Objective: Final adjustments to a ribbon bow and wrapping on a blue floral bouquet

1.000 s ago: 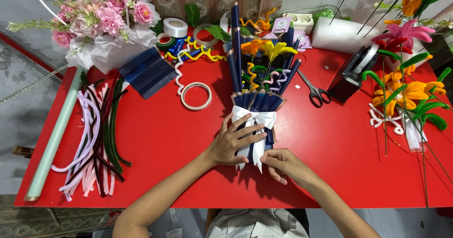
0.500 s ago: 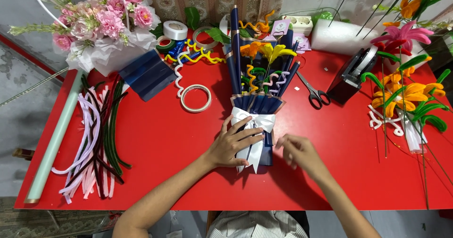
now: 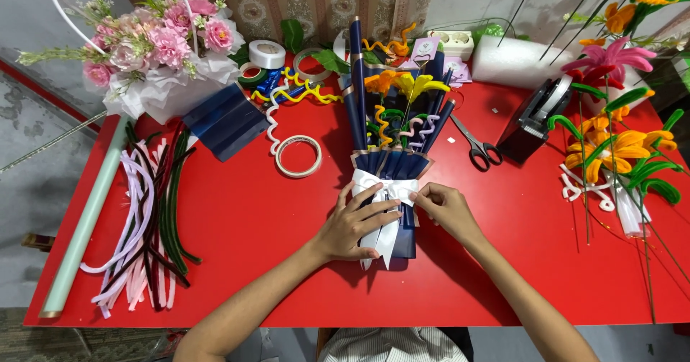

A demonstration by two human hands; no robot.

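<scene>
A bouquet (image 3: 392,128) wrapped in dark blue paper lies on the red table (image 3: 503,276), with curly pipe-cleaner stems and yellow and orange flowers at its top. A white ribbon bow (image 3: 375,184) is tied round its lower part. My left hand (image 3: 354,222) lies flat on the wrap and the ribbon tails, fingers spread. My right hand (image 3: 444,207) pinches the right loop of the bow.
Scissors (image 3: 476,145) and a black tape dispenser (image 3: 535,118) lie right of the bouquet. A tape ring (image 3: 298,155), folded blue paper (image 3: 226,121) and a pink flower basket (image 3: 154,53) sit left. Pipe cleaners (image 3: 147,218) and a pale roll (image 3: 83,225) lie far left. Orange pipe-cleaner flowers (image 3: 618,146) stand right.
My right hand moved from the table below the wrap up to the bow's right loop. My left hand stayed on the wrap.
</scene>
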